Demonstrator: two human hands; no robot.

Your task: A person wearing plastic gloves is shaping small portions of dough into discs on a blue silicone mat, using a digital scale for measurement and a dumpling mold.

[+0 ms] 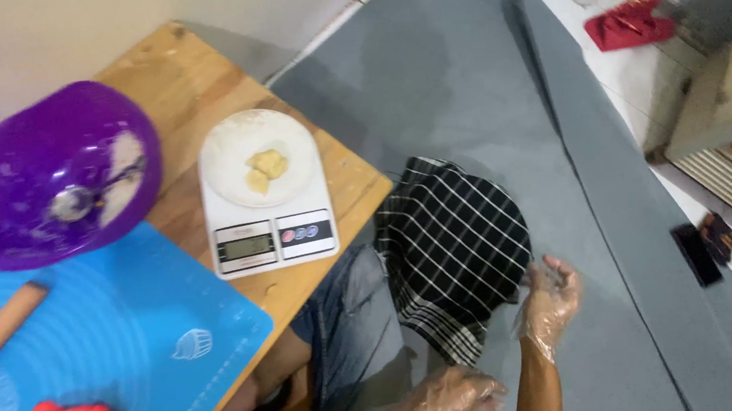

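The black-and-white checked cloth (454,251) is partly tucked behind the knee, its full shape hidden; the left hand (448,403) in a clear plastic glove rests low, fingers loosely curled, wrist cut off by the frame edge; the gloved right hand (550,297) hovers just right of the cloth's edge, fingers spread; whether they touch it is unclear.

The table's (181,80) right edge is taken up by a scale (268,208), the far left by a purple bowl (53,175). Bare wood is left between them, and open blue mat (137,316) toward the near corner.
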